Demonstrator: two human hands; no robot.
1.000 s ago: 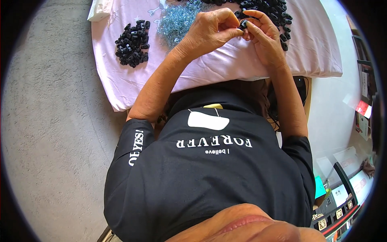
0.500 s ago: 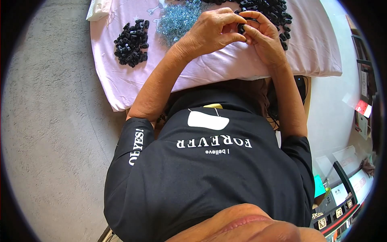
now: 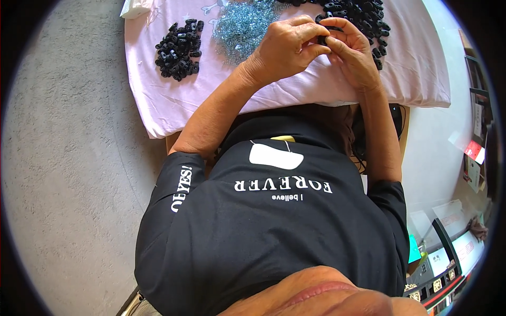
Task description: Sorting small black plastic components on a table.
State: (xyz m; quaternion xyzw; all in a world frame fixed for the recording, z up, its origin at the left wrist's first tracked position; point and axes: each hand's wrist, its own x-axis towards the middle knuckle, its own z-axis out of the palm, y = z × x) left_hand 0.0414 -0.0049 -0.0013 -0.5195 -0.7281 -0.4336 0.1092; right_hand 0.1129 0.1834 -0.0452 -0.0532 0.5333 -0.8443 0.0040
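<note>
Above the table's near edge, my left hand (image 3: 291, 48) and my right hand (image 3: 354, 55) meet with their fingertips pinched together. Between them is a small black plastic part (image 3: 322, 39), mostly hidden by the fingers; it resembles the ones on the table. Beyond my left wrist spreads a heap of tiny shiny pale-blue pieces (image 3: 240, 32), perhaps small springs. A heap of ribbed black plastic parts (image 3: 178, 51) lies farther left. More black plastic parts (image 3: 363, 15), rounded in shape, are piled behind and beside my right hand.
A pink patterned cloth (image 3: 416, 68) covers the table. At the far left corner stands a white package (image 3: 135, 7). Grey floor (image 3: 68, 131) lies to the left. Boxes (image 3: 469, 245) and a dark rack (image 3: 447, 237) stand at the lower right.
The view has shifted slightly, so the table and heaps sit a little farther right. Both hands stay joined at the fingertips around the black part, with small finger movements.
</note>
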